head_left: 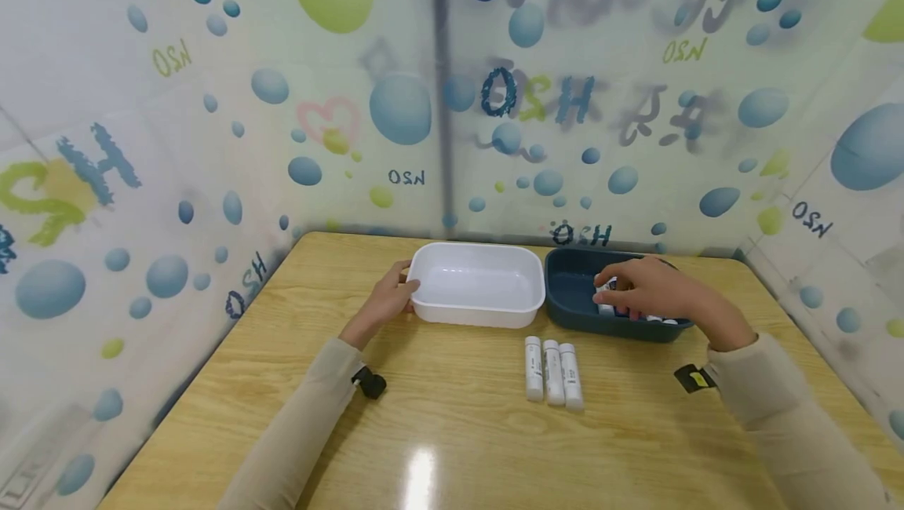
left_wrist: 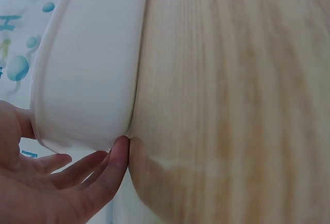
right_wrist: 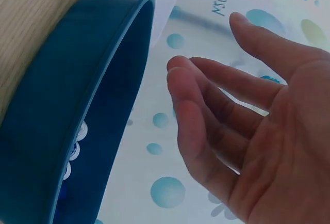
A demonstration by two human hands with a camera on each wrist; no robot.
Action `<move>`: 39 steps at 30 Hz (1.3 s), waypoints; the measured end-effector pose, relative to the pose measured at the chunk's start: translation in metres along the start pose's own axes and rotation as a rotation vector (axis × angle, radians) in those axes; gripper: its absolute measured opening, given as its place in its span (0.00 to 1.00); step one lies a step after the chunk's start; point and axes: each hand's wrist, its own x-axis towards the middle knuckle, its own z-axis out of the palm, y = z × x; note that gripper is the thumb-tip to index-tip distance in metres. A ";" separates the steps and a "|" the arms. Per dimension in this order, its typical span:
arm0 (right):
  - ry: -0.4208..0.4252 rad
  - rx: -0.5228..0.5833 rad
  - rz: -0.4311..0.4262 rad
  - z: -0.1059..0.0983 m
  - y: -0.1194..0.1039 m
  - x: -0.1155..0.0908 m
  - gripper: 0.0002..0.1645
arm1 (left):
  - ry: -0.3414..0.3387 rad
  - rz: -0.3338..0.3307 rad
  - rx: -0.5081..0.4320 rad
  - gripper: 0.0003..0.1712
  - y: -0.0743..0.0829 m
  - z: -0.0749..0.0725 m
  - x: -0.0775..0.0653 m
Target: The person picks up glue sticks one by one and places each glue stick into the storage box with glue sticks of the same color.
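While the tabletop point(head_left: 480, 447) leaves open wood toward 6 o'clock, its far edge runs close behind the white tray point(head_left: 475, 316) at 12 and the dark tray point(head_left: 600, 326) at 2. The left hand point(head_left: 384, 295) pinches the white tray's 9 o'clock end; the right hand point(head_left: 653, 286), thumb spread from fingers, seems empty, probably reaching for the white tubes point(right_wrist: 75, 150) inside the dark rim, which calls for a careful pinch. Three loose tubes point(head_left: 554, 373) lie at 6 o'clock from the trays' meeting point.
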 end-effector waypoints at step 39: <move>-0.132 0.221 0.005 0.073 -0.006 -0.002 0.30 | -0.009 -0.004 -0.004 0.33 0.000 0.000 0.001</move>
